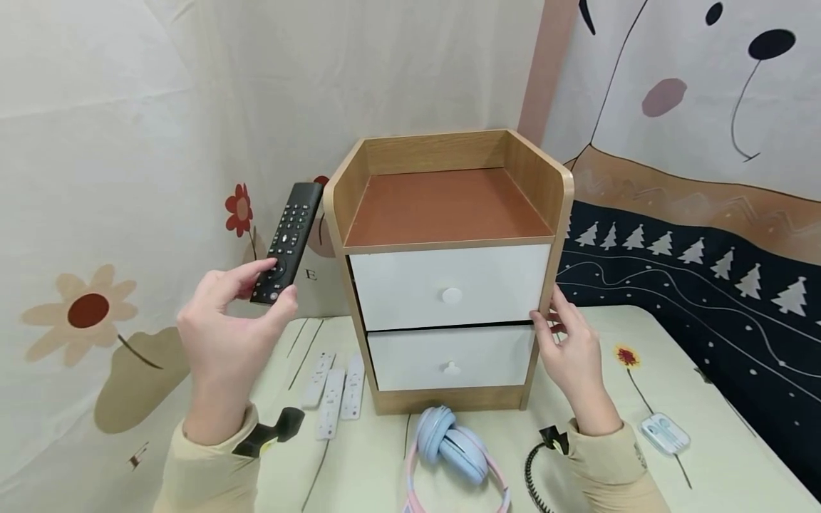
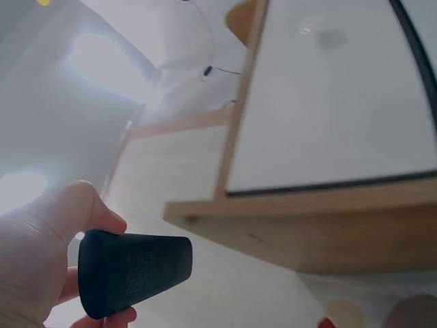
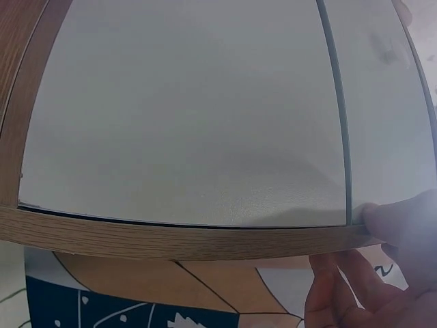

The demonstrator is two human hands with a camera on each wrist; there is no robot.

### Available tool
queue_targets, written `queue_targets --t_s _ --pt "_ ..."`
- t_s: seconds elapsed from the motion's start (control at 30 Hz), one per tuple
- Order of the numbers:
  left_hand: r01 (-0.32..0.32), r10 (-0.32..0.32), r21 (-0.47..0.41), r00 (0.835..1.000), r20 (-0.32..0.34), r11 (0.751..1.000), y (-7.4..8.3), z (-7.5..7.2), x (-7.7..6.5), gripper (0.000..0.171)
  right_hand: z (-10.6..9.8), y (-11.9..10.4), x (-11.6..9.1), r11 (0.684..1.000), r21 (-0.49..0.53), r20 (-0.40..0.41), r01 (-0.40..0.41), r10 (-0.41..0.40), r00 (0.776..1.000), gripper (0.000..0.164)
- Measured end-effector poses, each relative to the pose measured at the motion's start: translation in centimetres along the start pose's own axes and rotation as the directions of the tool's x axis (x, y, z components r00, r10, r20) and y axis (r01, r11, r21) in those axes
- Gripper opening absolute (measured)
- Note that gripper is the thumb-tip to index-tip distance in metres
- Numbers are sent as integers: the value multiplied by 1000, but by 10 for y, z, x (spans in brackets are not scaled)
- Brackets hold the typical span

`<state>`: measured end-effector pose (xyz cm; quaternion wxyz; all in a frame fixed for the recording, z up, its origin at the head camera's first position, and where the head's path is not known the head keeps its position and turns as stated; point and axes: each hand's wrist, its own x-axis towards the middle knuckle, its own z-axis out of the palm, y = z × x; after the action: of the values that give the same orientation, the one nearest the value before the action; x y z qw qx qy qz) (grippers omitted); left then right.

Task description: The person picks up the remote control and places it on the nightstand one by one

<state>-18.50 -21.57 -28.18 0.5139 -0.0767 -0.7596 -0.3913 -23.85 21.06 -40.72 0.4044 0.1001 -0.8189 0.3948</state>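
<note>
My left hand (image 1: 224, 335) pinches a black remote control (image 1: 290, 239) near its lower end, raised beside the left side of a small wooden drawer cabinet (image 1: 445, 203). The left wrist view shows the end of the remote control (image 2: 136, 270) between thumb and fingers. On the cabinet's right edge, my right hand (image 1: 574, 356) holds the side panel, thumb at the front and fingers behind the wooden edge (image 3: 184, 240). Two white drawers, the upper (image 1: 410, 288) and the lower (image 1: 410, 360), sit pushed in, each with a round knob.
Several white remotes (image 1: 330, 402) lie on the table left of the cabinet. Blue and pink headphones (image 1: 449, 442) rest in front of it. A small clear case with earphones (image 1: 665, 433) lies at the right. Near my right wrist runs a coiled black cable (image 1: 529, 474).
</note>
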Motion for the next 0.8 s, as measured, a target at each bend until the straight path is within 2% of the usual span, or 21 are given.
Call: queue_targets --t_s 0.2,0.3,0.43,0.6,0.8 --pt "-58 55 -103 998 -28 993 21 8 6 40 0 0 1 1000 4 9 -4 4 1000 64" --pt "-79 77 -143 997 -18 987 30 13 8 40 0 1 0 1000 6 7 -3 3 1000 64" --pt "-121 127 -144 991 35 982 37 19 13 40 1 1 -1 1000 10 6 -8 8 1000 64" --pt "-146 157 -113 983 100 983 46 32 19 41 1 1 0 1000 14 0 -8 8 1000 64" --pt "-196 214 -110 958 193 974 54 53 22 36 0 1 -1 1000 10 -5 -4 4 1000 65"
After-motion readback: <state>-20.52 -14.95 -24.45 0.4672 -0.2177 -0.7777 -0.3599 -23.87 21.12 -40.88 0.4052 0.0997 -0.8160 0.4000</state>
